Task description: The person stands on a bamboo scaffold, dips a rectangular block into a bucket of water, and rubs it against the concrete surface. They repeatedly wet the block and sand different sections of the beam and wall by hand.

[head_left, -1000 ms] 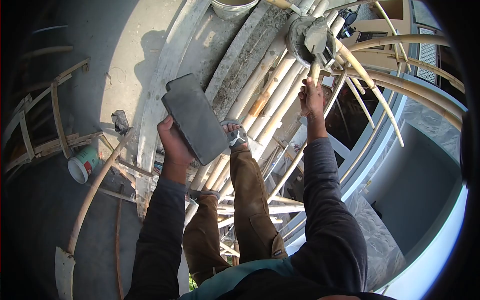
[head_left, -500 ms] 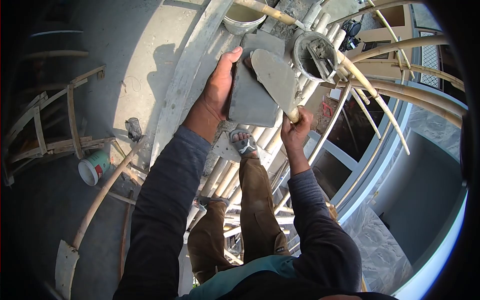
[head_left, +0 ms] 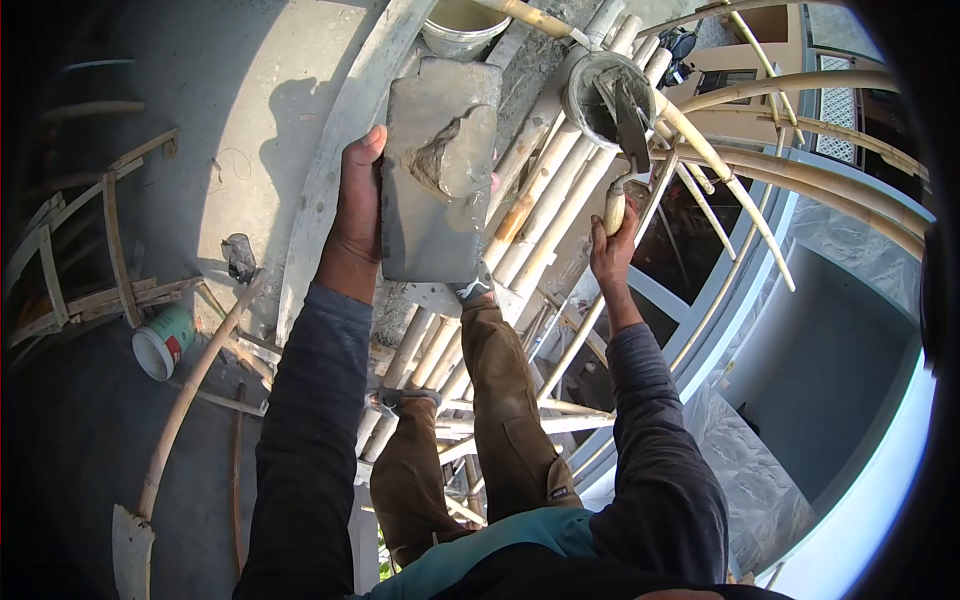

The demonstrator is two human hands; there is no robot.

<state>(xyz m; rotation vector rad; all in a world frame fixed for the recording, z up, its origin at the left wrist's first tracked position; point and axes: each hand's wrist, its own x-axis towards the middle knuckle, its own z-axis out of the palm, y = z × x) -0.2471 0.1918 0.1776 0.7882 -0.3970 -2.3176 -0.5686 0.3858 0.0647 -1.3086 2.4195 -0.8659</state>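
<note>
My left hand [head_left: 358, 205] grips a flat grey tile [head_left: 425, 235] by its left edge, thumb on top and fingertips showing at the right edge. A lump of wet mortar [head_left: 455, 155] lies on the tile's upper face. My right hand [head_left: 615, 245] is closed round the wooden handle of a trowel [head_left: 631, 125], whose blade reaches over the rim of a round bucket [head_left: 578, 100]. Grey mortar and another tool sit inside that bucket.
Bamboo poles [head_left: 540, 200] form the platform under my feet. A second bucket [head_left: 455, 42] stands at the top. A green-white pail [head_left: 165, 345] is at the left beside wooden frames [head_left: 112, 235]. Curved bamboo [head_left: 800, 165] crosses the right side.
The trowel has gone from flat over the tile back to the bucket at the right. Mortar now shows on the tile. The tile and my left hand have shifted left.
</note>
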